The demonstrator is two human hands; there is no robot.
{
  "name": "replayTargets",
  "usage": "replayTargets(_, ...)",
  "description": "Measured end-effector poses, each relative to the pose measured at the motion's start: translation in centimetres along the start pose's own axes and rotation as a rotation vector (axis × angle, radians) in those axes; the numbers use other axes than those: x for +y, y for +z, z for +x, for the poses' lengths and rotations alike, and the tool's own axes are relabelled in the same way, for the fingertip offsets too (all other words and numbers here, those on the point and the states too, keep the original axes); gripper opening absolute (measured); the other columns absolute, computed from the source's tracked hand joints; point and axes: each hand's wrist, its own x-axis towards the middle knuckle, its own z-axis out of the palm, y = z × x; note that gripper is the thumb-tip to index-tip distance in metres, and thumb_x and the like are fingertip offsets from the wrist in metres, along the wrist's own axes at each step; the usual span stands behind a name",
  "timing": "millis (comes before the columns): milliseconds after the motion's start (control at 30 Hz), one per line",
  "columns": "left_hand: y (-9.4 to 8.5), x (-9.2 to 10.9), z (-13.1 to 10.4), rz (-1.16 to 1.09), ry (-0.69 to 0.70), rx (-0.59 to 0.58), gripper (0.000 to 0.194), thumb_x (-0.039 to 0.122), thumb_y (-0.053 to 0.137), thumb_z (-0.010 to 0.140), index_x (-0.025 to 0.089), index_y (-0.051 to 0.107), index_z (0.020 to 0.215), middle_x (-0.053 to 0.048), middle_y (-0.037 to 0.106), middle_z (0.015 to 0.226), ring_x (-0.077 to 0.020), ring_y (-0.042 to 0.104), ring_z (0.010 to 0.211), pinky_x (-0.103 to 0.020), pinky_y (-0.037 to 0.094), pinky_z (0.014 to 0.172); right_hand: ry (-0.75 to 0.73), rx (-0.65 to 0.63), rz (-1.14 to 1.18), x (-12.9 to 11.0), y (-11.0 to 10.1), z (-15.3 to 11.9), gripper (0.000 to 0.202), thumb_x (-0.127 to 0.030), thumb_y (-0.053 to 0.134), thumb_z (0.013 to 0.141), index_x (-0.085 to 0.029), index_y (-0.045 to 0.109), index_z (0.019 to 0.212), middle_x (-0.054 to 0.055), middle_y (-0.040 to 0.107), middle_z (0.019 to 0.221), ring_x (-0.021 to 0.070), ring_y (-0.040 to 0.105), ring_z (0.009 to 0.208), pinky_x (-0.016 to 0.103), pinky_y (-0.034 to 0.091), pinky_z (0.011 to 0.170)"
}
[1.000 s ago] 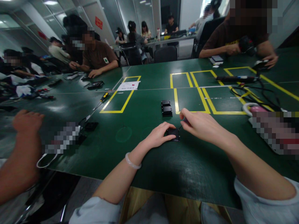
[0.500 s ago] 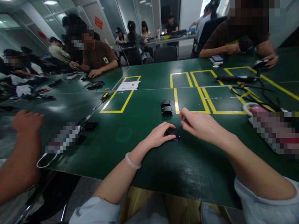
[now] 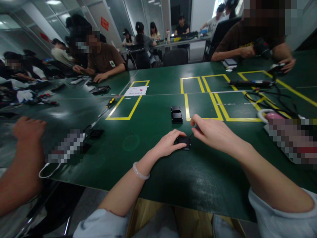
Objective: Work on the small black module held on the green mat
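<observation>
Our left hand (image 3: pixel 168 144) pinches a small black block (image 3: pixel 184 142) between thumb and fingers; our right hand (image 3: pixel 210 131) pinches a thin dark tool (image 3: pixel 191 135) at the block's edge; just beyond our left fingertips sit two more black blocks (image 3: pixel 177 115).

Bench (image 3: pixel 168 177): room to pass between the two forearms, from the near edge to the block (image 3: pixel 184 143). Left fingers (image 3: pixel 176 133) close its left side; right fingers (image 3: pixel 197 121) obstruct its right. Two far blocks (image 3: pixel 176 115) hinder a straight approach from the far side. A wide open lane runs left of them, bounded by the screwdriver (image 3: pixel 110 103). Tape (image 3: pixel 187 106) lies flat: no obstruction. Far right: black rod (image 3: pixel 250 84) in the way.
</observation>
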Motion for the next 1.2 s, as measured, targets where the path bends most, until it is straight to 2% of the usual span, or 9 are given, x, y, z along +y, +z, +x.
replayTargets(100,0.0,-0.02,0.0,0.001,0.009,0.001,0.032,0.041,0.057,0.093,0.021,0.056,0.118,-0.007,0.059,0.113,-0.0232,0.057,0.106,-0.035,0.045,0.093,0.012,-0.016,-0.019,0.04,0.04,0.09,0.021,-0.037,0.038,0.096,-0.02,0.05,0.099,0.004,0.066,0.075,0.0191,0.06,0.063,0.028,0.025,0.053)
replayTargets(400,0.1,-0.29,0.01,0.011,0.021,-0.003,0.032,0.041,0.057,0.093,0.021,0.056,0.117,-0.006,0.059,0.112,-0.0224,0.057,0.105,-0.034,0.045,0.092,0.002,-0.015,-0.001,0.16,0.09,0.1,0.013,-0.028,0.041,0.094,-0.019,0.049,0.1,0.004,0.066,0.079,0.0184,0.06,0.066,0.027,0.027,0.054)
replayTargets(600,0.12,-0.28,0.0,0.012,0.02,0.0,0.033,0.042,0.057,0.092,0.021,0.055,0.118,-0.006,0.058,0.112,-0.0228,0.057,0.105,-0.034,0.045,0.092,0.005,-0.013,-0.053,0.15,0.17,0.14,0.018,-0.035,0.04,0.096,-0.02,0.051,0.098,0.004,0.066,0.075,0.0193,0.06,0.064,0.028,0.025,0.053)
replayTargets(867,0.16,-0.32,-0.03,-0.002,0.026,0.008,0.033,0.041,0.057,0.092,0.021,0.056,0.118,-0.007,0.058,0.113,-0.0231,0.057,0.107,-0.035,0.044,0.093,0.006,0.008,-0.021,0.09,0.25,0.1,0.015,-0.027,0.04,0.093,-0.02,0.049,0.102,0.003,0.065,0.077,0.0185,0.061,0.064,0.028,0.027,0.054)
replayTargets(1100,0.18,-0.38,-0.02,-0.005,0.022,0.005,0.032,0.04,0.058,0.092,0.021,0.055,0.118,-0.006,0.059,0.112,-0.0223,0.057,0.104,-0.034,0.045,0.091,0.01,-0.019,-0.028,0.08,0.18,0.16,0.021,-0.038,0.039,0.096,-0.02,0.051,0.098,0.003,0.066,0.075,0.0178,0.059,0.063,0.027,0.026,0.053)
replayTargets(1200,0.11,-0.32,-0.02,-0.005,0.026,0.001,0.032,0.039,0.057,0.093,0.021,0.055,0.119,-0.006,0.058,0.113,-0.0221,0.057,0.105,-0.034,0.045,0.091,0.011,-0.024,-0.053,0.18,0.31,0.23,0.021,-0.034,0.037,0.097,-0.02,0.052,0.099,0.004,0.066,0.075,0.0181,0.06,0.063,0.028,0.024,0.053)
